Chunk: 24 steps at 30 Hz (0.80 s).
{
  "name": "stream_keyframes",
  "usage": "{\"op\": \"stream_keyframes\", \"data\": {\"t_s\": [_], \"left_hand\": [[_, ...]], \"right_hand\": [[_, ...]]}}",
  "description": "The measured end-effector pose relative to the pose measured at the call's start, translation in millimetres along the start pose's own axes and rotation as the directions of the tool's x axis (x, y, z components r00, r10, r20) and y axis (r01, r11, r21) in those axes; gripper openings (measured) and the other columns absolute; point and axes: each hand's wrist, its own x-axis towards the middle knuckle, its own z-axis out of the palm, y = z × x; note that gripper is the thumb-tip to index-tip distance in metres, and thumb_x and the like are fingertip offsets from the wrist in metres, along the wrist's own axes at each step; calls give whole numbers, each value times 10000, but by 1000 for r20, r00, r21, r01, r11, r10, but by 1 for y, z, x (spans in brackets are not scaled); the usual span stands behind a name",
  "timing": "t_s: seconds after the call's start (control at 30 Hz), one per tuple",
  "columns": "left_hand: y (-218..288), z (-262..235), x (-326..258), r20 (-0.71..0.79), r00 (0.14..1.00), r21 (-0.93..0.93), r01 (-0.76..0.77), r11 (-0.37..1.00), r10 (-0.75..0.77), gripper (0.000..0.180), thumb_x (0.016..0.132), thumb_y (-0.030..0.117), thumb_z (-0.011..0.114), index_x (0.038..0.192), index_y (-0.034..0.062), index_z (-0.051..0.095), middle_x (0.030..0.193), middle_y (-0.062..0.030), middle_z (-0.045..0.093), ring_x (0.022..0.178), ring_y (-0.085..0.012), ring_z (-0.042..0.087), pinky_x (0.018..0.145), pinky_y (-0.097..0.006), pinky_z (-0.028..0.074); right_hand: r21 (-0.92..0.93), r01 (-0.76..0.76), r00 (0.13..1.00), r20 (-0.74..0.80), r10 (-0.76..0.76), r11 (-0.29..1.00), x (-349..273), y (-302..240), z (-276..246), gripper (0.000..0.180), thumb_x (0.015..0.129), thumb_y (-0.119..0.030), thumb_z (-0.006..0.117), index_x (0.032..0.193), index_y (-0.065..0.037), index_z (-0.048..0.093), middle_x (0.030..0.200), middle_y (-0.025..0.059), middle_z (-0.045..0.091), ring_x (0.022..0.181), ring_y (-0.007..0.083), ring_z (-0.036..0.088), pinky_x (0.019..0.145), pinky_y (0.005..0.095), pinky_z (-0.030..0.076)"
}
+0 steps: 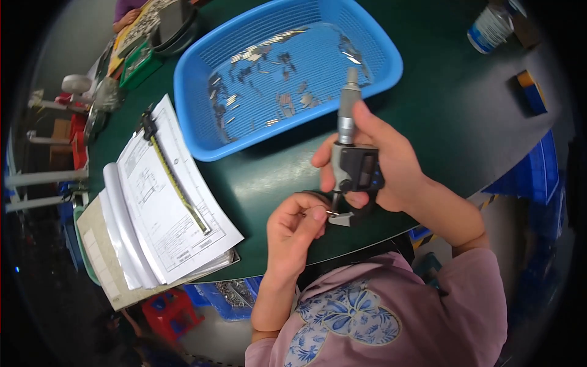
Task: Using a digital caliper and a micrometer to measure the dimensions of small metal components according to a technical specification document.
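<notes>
My right hand (391, 156) is wrapped round a digital micrometer (367, 169), its thimble pointing away from me and its measuring end toward me. My left hand (293, 229) pinches a small shiny metal piece (329, 213) between thumb and forefinger, right at the micrometer's measuring end. Fingertips hide most of that piece, and I cannot tell whether the jaws touch it. Just beyond both hands stands a blue plastic basin (185, 92) with many small flat metal pieces (287, 107) scattered over its ribbed bottom.
Left of my hands lies a stack of drawing sheets (183, 202) with a caliper (177, 183) across it. A green tray (139, 66) and dark bowls (177, 37) stand far left, near another person's hand (128, 18). At far right are a white-and-blue jar (489, 29) and a small box (532, 92).
</notes>
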Motion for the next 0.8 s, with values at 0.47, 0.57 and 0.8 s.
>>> {"op": "stream_keyframes", "data": {"t_s": [0.47, 0.57, 0.8], "left_hand": [[-13, -8, -1, 107, 994, -53, -5, 999, 10, 58, 825, 69, 541, 820, 11, 538, 747, 19, 533, 659, -7, 459, 571, -155, 369], [-15, -7, 0, 130, 991, -74, -30, 997, 39, 63, 825, 73, 543, 817, 10, 542, 756, 16, 543, 671, -9, 471, 581, -154, 377], [-12, -6, 0, 153, 988, -99, -21, 995, 36, 69, 821, 80, 553, 824, 14, 533, 743, 21, 537, 663, -10, 466, 577, -149, 375]], "right_hand": [[28, 86, 996, -15, -86, 996, -3, 9, 10, 602, 888, -426, 167, 892, 69, 509, 631, 169, 549, 318, 159, 415, 302, 249, 373], [24, 86, 996, -33, -85, 996, -5, 7, 9, 612, 880, -463, 192, 854, 58, 511, 623, 171, 550, 313, 165, 409, 298, 246, 365], [53, 98, 995, 17, -99, 994, -2, 9, 4, 621, 876, -496, 209, 824, 41, 516, 628, 174, 557, 312, 165, 414, 290, 234, 362]]}}
